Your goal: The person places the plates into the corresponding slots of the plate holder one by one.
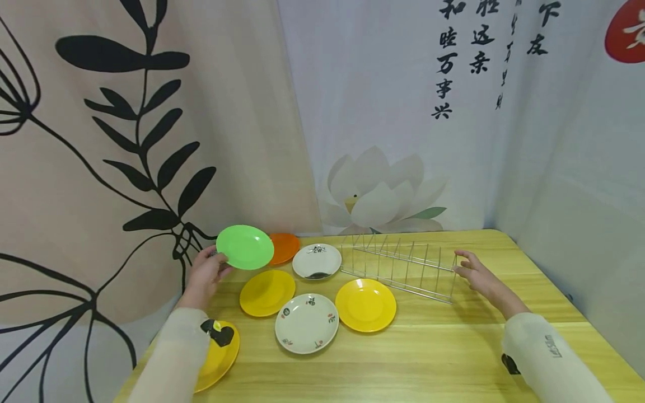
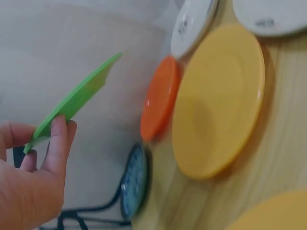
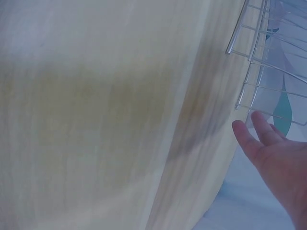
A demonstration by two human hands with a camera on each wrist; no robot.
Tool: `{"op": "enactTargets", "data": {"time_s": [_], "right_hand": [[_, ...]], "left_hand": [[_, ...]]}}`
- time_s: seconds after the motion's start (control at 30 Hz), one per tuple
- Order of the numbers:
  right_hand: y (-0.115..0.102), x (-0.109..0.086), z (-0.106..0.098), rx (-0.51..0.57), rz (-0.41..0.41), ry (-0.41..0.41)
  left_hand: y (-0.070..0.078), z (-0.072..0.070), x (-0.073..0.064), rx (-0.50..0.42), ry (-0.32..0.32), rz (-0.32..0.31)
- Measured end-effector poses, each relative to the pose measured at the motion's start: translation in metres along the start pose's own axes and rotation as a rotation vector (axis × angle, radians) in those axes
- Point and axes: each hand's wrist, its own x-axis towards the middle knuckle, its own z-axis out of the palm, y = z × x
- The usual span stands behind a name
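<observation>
My left hand pinches a light green plate by its near edge, thumb on one face and fingers on the other. In the left wrist view the green plate is tilted, raised above the table. A wire dish rack of thin metal rods stands at the back right of the table. At the rack's right end is my right hand, its fingertips right at the end wires. The right wrist view shows those fingers extended, not wrapped round the rack.
Left of the rack lie an orange plate, a white plate, a patterned white plate and several yellow plates. A blue patterned plate sits by the table edge. Curtains hang behind the wooden table.
</observation>
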Motion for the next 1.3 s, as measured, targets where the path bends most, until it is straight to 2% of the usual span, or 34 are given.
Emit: {"op": "enactTargets", "data": {"time_s": [0.23,0.37,0.53,0.73,0.97,1.13,1.3], "right_hand": [[0.000,0.000,-0.001,0.035,0.015,-0.031],[0.002,-0.001,-0.001,0.054,0.007,-0.034],[0.006,0.000,-0.002,0.072,0.004,-0.030],[0.006,0.002,0.001,0.082,0.004,-0.022],[0.006,0.001,0.003,0.082,0.016,-0.020],[0.007,0.000,0.003,0.094,0.012,-0.031],[0.006,-0.001,0.003,0.105,0.016,-0.028]], "left_hand": [[0.012,0.036,0.000,-0.063,-0.035,0.010],[0.018,0.058,-0.002,-0.047,-0.062,0.027],[0.020,0.086,-0.004,-0.039,-0.097,0.074],[0.022,0.120,-0.008,-0.089,-0.148,0.072],[0.020,0.172,-0.012,-0.183,-0.228,0.053],[0.021,0.211,-0.021,-0.219,-0.279,0.047],[0.022,0.243,-0.032,-0.221,-0.317,0.043]]}}
